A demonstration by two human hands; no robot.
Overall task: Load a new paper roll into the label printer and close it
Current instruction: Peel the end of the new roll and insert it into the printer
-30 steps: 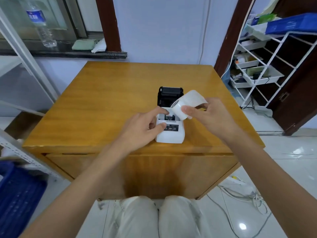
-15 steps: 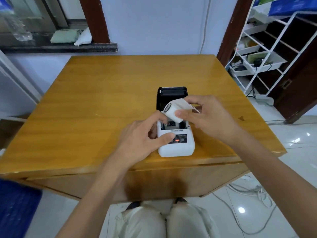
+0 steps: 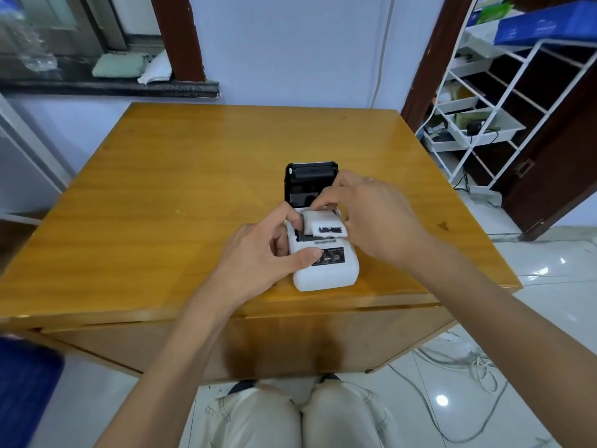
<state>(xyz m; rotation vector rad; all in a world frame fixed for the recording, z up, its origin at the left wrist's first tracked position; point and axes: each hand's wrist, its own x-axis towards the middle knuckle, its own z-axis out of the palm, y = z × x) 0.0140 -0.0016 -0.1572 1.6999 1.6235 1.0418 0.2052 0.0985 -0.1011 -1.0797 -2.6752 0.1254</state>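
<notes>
Paper roll [image 3: 324,225], white and short, sits in the open top of the label printer [image 3: 324,270], and a loose flap at its front has black marks on it that are too blurry to read. The printer is a small white box with round corners and a dark panel on its front. Its black lid [image 3: 310,182] is tipped up and back behind the roll. The printer stands near the front edge of the shiny wooden table [image 3: 161,202]. The left hand [image 3: 258,257] is curled around the left side of the printer, with its thumb on the dark panel and a finger touching the left end of the roll. The right hand [image 3: 371,215] is bent over the roll, with its fingertips pinching the top back of it. That hand hides the right side of the roll and the printer. The buttons on the dark panel are hard to make out.
</notes>
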